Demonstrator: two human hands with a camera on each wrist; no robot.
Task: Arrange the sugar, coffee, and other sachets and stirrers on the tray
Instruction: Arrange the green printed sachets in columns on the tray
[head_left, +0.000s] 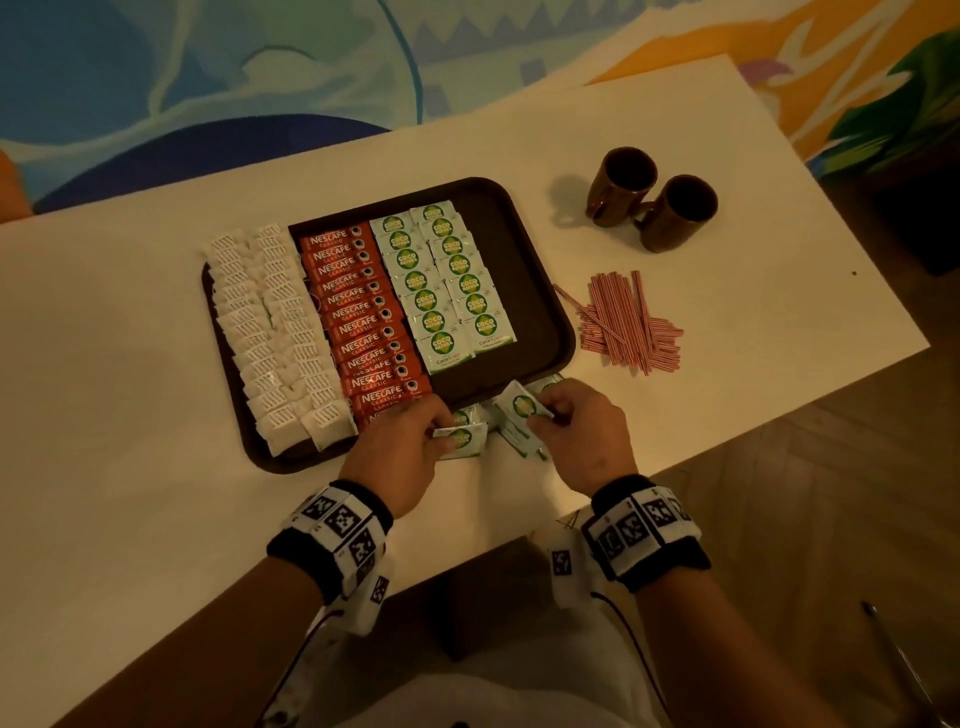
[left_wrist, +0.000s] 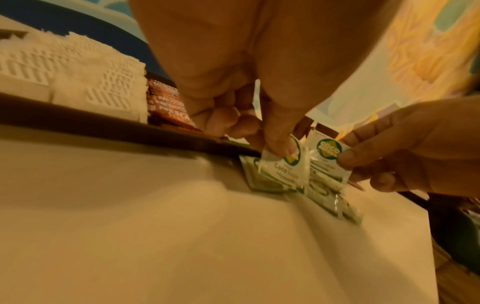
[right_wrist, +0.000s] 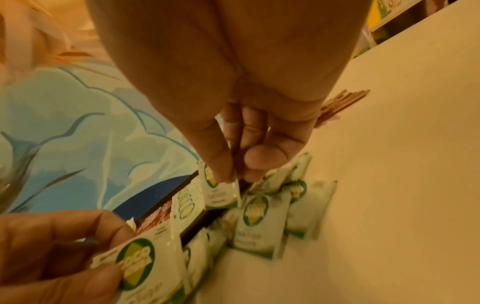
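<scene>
A dark brown tray (head_left: 540, 291) holds rows of white sachets (head_left: 270, 332), red coffee sachets (head_left: 358, 317) and green coco sugar sachets (head_left: 441, 280); its right strip is bare. My left hand (head_left: 441, 430) pinches one coco sugar sachet (left_wrist: 283, 166) just off the tray's front edge. Beside it, my right hand (head_left: 543, 415) pinches another coco sugar sachet (right_wrist: 221, 193) by its top, slightly lifted. Under both hands a loose pile of coco sugar sachets (right_wrist: 262, 222) lies on the table. Red-and-white striped stirrers (head_left: 628, 322) lie heaped right of the tray.
Two dark brown mugs (head_left: 654, 200) stand at the back right of the white table (head_left: 130, 389). The table's front edge (head_left: 467, 561) runs close below my wrists. A colourful patterned surface lies beyond the far edge.
</scene>
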